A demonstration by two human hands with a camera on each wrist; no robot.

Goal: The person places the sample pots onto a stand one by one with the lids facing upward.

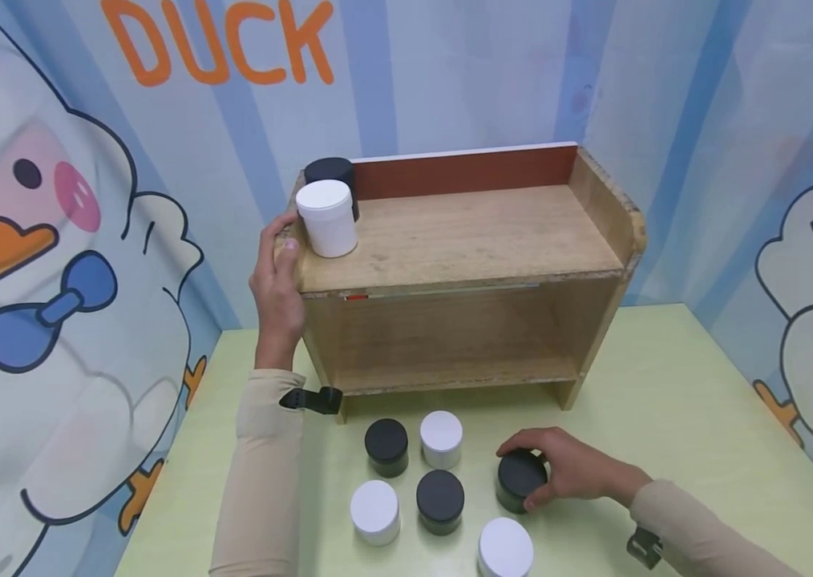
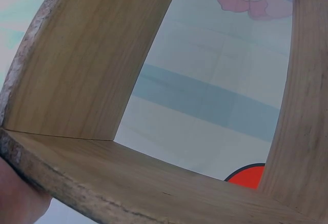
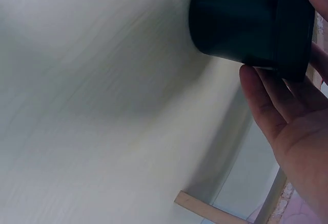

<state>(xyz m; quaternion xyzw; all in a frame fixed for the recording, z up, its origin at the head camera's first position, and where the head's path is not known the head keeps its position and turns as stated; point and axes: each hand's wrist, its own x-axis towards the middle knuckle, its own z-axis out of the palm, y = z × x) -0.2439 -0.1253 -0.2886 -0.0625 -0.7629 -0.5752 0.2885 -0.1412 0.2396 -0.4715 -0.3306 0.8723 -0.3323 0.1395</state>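
My left hand (image 1: pixel 280 292) grips the left side panel of a two-tier wooden shelf (image 1: pixel 493 232), its fingers over the panel's edge. Close by that hand, a white lidded jar (image 1: pixel 327 220) stands on the upper tier, partly hiding a black jar (image 1: pixel 330 168) behind it. Down on the table, my right hand (image 1: pixel 576 465) holds another black jar (image 1: pixel 520 479) by its lid, thumb and fingers on opposite sides. The right wrist view shows that black jar (image 3: pixel 241 24) between fingers and thumb. Only a bit of the left hand (image 2: pixel 20 196) shows under the shelf's edge in the left wrist view.
Left of the held jar are two black jars (image 1: pixel 386 447) and two white jars (image 1: pixel 441 439); another white jar (image 1: pixel 506 549) stands nearer the front. The pale green table (image 1: pixel 666 385) extends around the shelf. A duck-print curtain (image 1: pixel 450 72) hangs behind.
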